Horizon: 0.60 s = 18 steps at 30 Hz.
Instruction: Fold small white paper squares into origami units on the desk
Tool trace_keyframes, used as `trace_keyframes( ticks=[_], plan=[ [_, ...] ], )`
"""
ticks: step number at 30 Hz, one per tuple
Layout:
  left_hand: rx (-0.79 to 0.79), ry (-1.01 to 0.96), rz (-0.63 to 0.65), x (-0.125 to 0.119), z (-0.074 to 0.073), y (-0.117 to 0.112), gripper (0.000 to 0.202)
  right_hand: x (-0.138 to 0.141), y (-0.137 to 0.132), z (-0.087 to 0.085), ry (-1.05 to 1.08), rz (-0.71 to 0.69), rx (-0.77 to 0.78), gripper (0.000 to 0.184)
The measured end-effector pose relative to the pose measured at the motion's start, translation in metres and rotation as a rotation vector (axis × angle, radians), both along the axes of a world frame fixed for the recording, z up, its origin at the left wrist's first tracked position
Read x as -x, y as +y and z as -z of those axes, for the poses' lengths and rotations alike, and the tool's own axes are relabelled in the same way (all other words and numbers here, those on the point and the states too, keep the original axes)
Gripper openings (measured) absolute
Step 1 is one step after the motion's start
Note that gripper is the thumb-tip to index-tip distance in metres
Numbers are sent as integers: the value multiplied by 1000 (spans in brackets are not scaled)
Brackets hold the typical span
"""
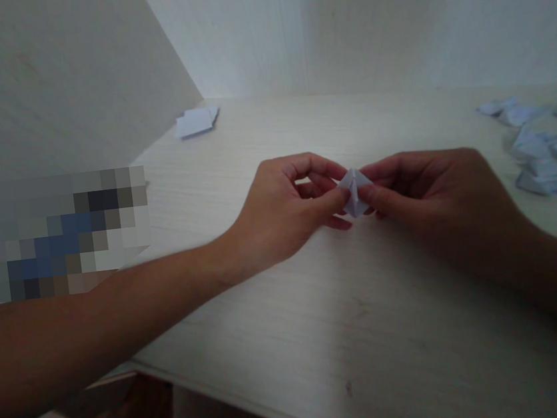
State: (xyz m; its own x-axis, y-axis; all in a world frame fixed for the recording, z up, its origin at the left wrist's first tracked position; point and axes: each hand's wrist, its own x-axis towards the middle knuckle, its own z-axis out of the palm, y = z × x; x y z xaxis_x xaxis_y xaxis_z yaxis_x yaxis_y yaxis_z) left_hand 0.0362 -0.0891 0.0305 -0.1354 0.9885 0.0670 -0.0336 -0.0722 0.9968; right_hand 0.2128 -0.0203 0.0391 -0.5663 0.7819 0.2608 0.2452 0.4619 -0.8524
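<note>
A small white piece of folded paper [355, 195], diamond-shaped with a crease down its middle, is held up between both hands above the table. My left hand [293, 197] pinches its left corner between thumb and fingers. On the opposite corner, my right hand [420, 189] grips with thumb and forefinger, its other fingers curled behind and partly in shadow. The underside of the paper is hidden from me.
Several folded white paper shapes [537, 162] lie in a loose group at the right of the pale table [274, 344]. Flat white paper sheets [195, 122] rest near the back left corner. Walls [368, 24] border the table behind and at the left. A pixelated patch covers the left side.
</note>
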Motion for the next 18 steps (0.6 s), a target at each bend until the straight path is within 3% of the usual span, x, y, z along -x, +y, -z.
trace_keyframes(
  ticks=[12, 18],
  plan=[
    [-25, 74, -3, 1, -1, 0, 17, 3, 0, 1, 38, -13, 94, 3],
    [-75, 59, 7, 2, 0, 0, 19, 0, 7, 0, 44, -116, 104, 21]
  ],
)
